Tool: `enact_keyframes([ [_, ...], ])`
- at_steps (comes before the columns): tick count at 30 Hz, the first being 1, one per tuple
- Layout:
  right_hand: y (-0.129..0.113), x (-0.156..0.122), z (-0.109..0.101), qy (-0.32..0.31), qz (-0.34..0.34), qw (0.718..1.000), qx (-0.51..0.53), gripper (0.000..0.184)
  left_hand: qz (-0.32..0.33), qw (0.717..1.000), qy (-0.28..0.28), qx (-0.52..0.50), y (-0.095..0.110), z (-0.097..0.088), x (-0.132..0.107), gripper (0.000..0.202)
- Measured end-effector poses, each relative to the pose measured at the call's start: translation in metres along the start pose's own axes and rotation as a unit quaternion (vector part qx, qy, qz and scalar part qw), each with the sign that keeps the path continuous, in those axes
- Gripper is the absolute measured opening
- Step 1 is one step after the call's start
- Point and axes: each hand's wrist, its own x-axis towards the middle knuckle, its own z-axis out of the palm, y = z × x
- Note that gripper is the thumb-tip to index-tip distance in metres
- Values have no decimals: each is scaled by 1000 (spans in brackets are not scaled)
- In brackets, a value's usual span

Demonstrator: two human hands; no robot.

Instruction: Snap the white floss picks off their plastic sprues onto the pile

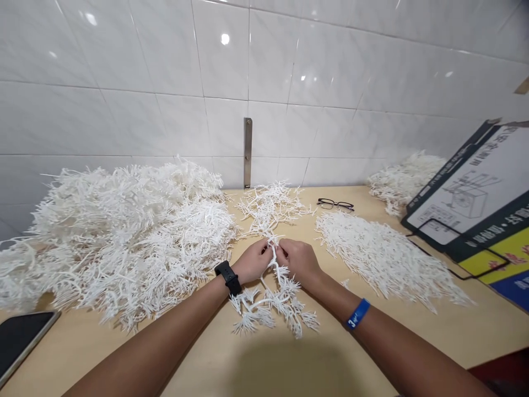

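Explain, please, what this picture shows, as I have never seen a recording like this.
There is no machine: a person works bare-handed, and one head-worn camera looks forward and down. The left hand, black watch at its wrist, and the right hand, blue band on that arm, meet at a white branching piece and pinch it. On the table, a large white heap lies at left, a smaller pile ahead, and a flatter pile at right. Eyeglasses and a phone lie there too.
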Motion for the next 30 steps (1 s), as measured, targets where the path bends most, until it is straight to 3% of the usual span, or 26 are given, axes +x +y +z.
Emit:
enact_keyframes([
  [3,3,4,-7,12,2,1000,-14,25,4,1000,4,-1,2,0,-2,16],
  [5,15,8,-18,46,63,997,-3,26,-3,1000,2,22,1,0,-6,15],
  [7,34,12,-33,127,160,979,-11,28,-5,999,-4,40,-2,0,-11,15],
  [9,53,14,-48,169,190,965,-57,27,-6,1000,-6,26,-4,0,-15,15],
  [14,78,14,-59,111,273,956,12,36,-36,994,0,-102,-5,-3,-12,17],
  [17,83,14,-55,152,306,935,99,48,-58,982,11,-179,-5,-6,-9,22],
  [19,87,16,-54,193,330,904,190,50,-65,976,21,-209,-5,-7,-9,25],
  [23,93,19,-54,216,391,792,416,45,-59,969,27,-239,-6,-8,-8,27],
  [25,89,19,-53,228,394,755,472,37,-55,968,24,-243,-6,-8,-9,28],
  [27,79,18,-51,238,364,763,478,29,-55,968,22,-243,-5,-9,-9,29],
  [30,52,12,-46,180,279,843,423,23,-61,969,23,-239,-3,-9,-10,30],
])
